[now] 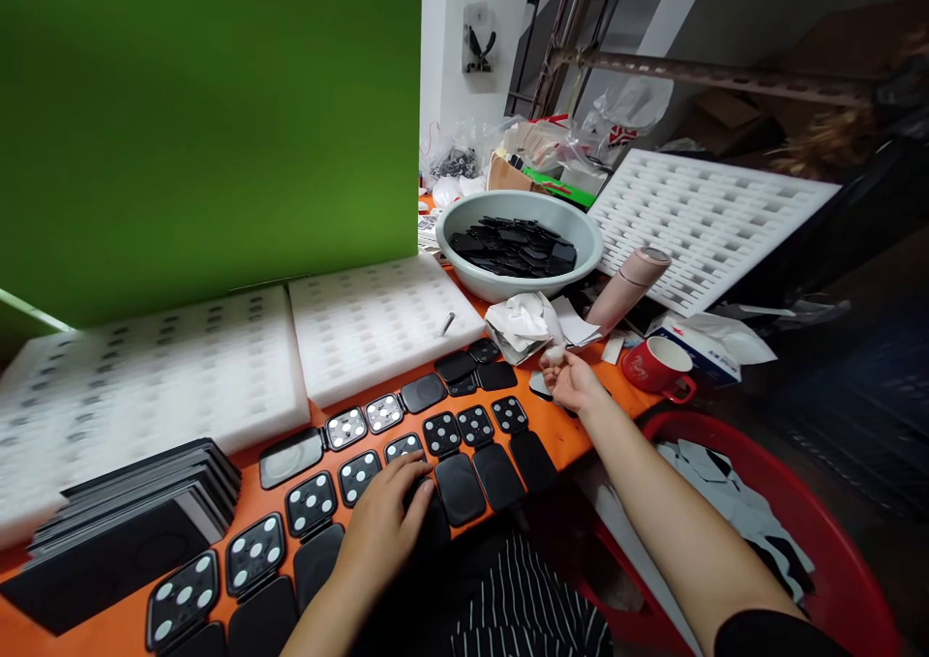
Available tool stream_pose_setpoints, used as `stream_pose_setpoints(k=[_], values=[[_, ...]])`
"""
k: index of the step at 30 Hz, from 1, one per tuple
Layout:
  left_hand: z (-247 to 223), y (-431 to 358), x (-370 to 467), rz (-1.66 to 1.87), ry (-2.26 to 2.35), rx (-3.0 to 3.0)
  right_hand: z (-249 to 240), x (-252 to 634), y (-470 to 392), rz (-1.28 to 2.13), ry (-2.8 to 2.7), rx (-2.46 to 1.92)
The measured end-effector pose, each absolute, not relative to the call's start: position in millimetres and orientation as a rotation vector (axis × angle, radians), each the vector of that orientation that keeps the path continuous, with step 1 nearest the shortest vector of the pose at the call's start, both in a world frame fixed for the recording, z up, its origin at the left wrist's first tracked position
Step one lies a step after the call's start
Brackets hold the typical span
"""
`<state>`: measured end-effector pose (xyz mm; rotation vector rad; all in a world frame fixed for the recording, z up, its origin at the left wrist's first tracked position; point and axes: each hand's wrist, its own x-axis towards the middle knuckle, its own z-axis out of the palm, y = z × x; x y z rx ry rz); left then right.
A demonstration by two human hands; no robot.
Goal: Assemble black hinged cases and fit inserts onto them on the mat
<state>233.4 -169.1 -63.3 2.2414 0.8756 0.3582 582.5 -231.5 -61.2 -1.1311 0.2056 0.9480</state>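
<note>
Rows of open black cases lie on the orange table (573,436), several showing white dots, such as the dotted case (255,552) at the lower left. My left hand (392,507) rests palm down on one case near the front edge, its fingers apart. My right hand (571,382) is raised at the table's right side, fingers curled together around a small whitish piece (554,355). Just beyond it is a pile of crumpled white paper (524,320). A pale flat piece (538,384) lies beside the right fingers.
White foam trays (377,323) line the back. A grey basin (519,204) holds black pieces. On the right are a pink bottle (628,289), a red mug (657,367), a tissue box (697,347) and a red tub (834,541). Stacked black sheets (131,541) stand left.
</note>
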Motion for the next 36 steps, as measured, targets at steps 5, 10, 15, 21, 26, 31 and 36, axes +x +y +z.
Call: stream_pose_setpoints(k=[5, 10, 15, 21, 26, 31, 36], values=[[-65, -171, 232, 0.315, 0.896, 2.223, -67, 584, -221, 0.889, 0.215, -1.182], [-65, -170, 233, 0.320, 0.892, 2.226, -66, 585, -227, 0.863, 0.125, -1.320], [-63, -164, 232, 0.323, 0.917, 2.239, -73, 577, -250, 0.698, -0.028, -1.594], [-59, -167, 234, 0.355, 0.853, 2.300, -74, 558, -274, 0.386, -0.774, -2.255], [-55, -191, 251, 0.358, 0.629, 2.383, -65, 550, -268, -0.021, -1.542, -2.823], [-54, -215, 279, 0.338, 0.396, 2.482, -54, 552, -273, -0.162, -1.599, -2.742], [-56, -226, 317, 0.235, 0.254, 2.645, -56, 548, -284, 0.320, -1.101, -2.409]])
